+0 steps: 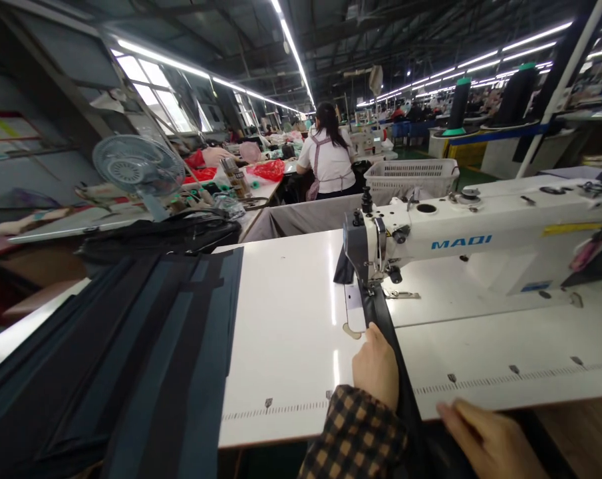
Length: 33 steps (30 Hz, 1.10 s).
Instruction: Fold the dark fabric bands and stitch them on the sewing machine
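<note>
A stack of dark blue-grey fabric panels lies on the white surface at eight o'clock. At ten o'clock stands a small white desk fan, with a black bag just below it. At twelve o'clock a person in a white shirt sits, back turned, and a white plastic mesh basket stands at one o'clock.

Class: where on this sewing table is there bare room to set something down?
Bare: between fabric stack and strip; right of strip, before the machine. Crowded: where the left hand presses the strip under the machine.
</note>
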Motion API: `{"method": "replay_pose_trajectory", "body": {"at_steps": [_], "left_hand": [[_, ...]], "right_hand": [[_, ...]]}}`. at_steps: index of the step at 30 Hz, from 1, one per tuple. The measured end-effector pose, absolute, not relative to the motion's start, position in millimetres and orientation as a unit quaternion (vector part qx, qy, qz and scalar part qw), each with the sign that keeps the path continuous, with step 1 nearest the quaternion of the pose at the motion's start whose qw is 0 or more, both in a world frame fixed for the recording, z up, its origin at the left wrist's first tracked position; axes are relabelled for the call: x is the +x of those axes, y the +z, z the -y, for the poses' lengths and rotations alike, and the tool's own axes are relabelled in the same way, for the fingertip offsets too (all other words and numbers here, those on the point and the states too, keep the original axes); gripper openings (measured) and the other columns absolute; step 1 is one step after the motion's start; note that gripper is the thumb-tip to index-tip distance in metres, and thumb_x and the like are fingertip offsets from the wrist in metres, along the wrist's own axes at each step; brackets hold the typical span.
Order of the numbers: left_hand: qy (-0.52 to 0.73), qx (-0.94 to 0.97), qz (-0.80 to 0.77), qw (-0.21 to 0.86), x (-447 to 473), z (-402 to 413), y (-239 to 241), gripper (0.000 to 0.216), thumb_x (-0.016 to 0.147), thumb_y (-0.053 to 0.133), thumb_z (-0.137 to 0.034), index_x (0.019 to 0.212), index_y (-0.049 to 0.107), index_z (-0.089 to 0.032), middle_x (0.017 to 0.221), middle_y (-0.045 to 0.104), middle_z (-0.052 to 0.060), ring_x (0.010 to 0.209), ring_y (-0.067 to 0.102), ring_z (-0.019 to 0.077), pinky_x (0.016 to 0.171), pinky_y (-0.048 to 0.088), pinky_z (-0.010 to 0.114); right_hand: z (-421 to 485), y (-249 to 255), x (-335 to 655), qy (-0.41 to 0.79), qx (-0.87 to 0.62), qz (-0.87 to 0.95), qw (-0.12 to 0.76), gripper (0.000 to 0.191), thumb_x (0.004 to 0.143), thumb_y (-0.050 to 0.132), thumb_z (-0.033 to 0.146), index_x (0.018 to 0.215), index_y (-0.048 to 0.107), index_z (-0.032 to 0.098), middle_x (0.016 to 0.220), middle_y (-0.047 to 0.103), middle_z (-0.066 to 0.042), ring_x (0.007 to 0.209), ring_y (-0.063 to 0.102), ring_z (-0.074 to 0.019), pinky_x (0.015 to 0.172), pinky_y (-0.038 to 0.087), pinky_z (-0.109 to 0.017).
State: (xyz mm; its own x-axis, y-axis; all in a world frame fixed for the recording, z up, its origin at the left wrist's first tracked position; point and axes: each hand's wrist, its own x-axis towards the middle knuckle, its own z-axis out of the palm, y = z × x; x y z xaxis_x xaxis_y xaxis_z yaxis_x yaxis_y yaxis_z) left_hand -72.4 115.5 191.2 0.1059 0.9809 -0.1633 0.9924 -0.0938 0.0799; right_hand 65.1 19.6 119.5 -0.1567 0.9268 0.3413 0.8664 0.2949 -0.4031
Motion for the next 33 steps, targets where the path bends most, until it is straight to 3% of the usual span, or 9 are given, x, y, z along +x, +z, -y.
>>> {"method": "replay_pose_trajectory", "body": {"at_steps": [3,5,7,13,21,27,29,33], "left_hand": [[-0.044,0.744,-0.662,0.082,-74.0,-115.6,191.1,0.046,0.082,0.027,-0.002,0.128,0.03,-0.002,0.104,0.052,0.018,0.079,0.062,0.0229,0.062,0.05,0.032],[-0.045,0.744,-0.661,0.089,-75.3,-117.2,190.0,0.047,0.082,0.027,-0.002,0.128,0.03,-0.002,0.105,0.052,0.018,0.08,0.062,0.0229,0.063,0.05,0.032],[-0.03,0.742,-0.662,0.104,-77.1,-118.4,187.8,0.047,0.081,0.028,-0.002,0.129,0.029,-0.002,0.105,0.053,0.016,0.082,0.061,0.0227,0.065,0.05,0.031],[0.028,0.75,-0.649,0.124,-81.0,-120.1,177.7,0.048,0.084,0.029,-0.011,0.131,0.026,-0.005,0.106,0.053,0.014,0.077,0.061,0.0214,0.064,0.05,0.032],[0.051,0.758,-0.624,0.183,-85.6,-122.8,183.5,0.05,0.079,0.034,-0.009,0.129,0.032,-0.008,0.105,0.054,0.013,0.082,0.06,0.022,0.072,0.049,0.033],[0.091,0.832,-0.511,0.197,-117.7,-149.3,197.6,0.034,0.088,0.032,-0.028,0.109,0.056,-0.018,0.091,0.057,0.008,0.085,0.058,0.0201,0.076,0.049,0.035],[0.118,0.87,-0.451,0.162,-130.1,-159.2,195.8,0.03,0.086,0.038,-0.027,0.108,0.057,-0.021,0.107,0.053,0.009,0.104,0.05,0.0225,0.088,0.044,0.038],[0.138,0.892,-0.403,0.151,-137.2,-159.6,180.4,0.038,0.086,0.035,-0.019,0.124,0.042,-0.016,0.139,0.025,0.01,0.129,0.021,0.021,0.103,0.031,0.036]], "right_hand": [[-81.1,135.6,64.4,0.0,-0.585,0.771,0.253,0.037,0.09,0.03,0.033,0.11,0.055,0.015,0.106,0.06,-0.01,0.103,0.052,-0.0215,0.086,0.045,-0.037],[-110.6,136.5,54.0,-0.046,-0.562,0.796,0.221,0.044,0.09,0.029,0.033,0.124,0.041,0.008,0.126,0.045,-0.015,0.119,0.036,-0.0259,0.095,0.035,-0.046],[-124.7,131.1,41.2,-0.063,-0.55,0.81,0.195,0.049,0.089,0.03,0.03,0.129,0.032,0.003,0.134,0.033,-0.017,0.125,0.025,-0.0272,0.099,0.031,-0.048],[-119.7,121.2,27.1,-0.049,-0.564,0.806,0.176,0.053,0.088,0.033,0.03,0.13,0.028,-0.001,0.137,0.023,-0.02,0.128,0.015,-0.0265,0.102,0.029,-0.042],[-112.7,133.6,31.0,-0.01,-0.51,0.844,0.164,0.05,0.086,0.031,0.018,0.133,0.025,0.006,0.14,0.018,-0.012,0.129,0.013,-0.0203,0.102,0.031,-0.038],[-111.6,138.1,30.7,-0.005,-0.499,0.852,0.16,0.047,0.088,0.03,0.021,0.132,0.028,0.005,0.14,0.021,-0.012,0.129,0.014,-0.0207,0.102,0.032,-0.038],[-111.3,139.9,30.2,-0.014,-0.5,0.852,0.154,0.047,0.088,0.03,0.021,0.132,0.029,0.005,0.14,0.02,-0.013,0.129,0.014,-0.0217,0.102,0.032,-0.039],[-109.7,142.4,28.0,-0.022,-0.506,0.849,0.152,0.047,0.087,0.031,0.021,0.131,0.029,0.004,0.14,0.02,-0.014,0.129,0.014,-0.0227,0.102,0.032,-0.038]]}}
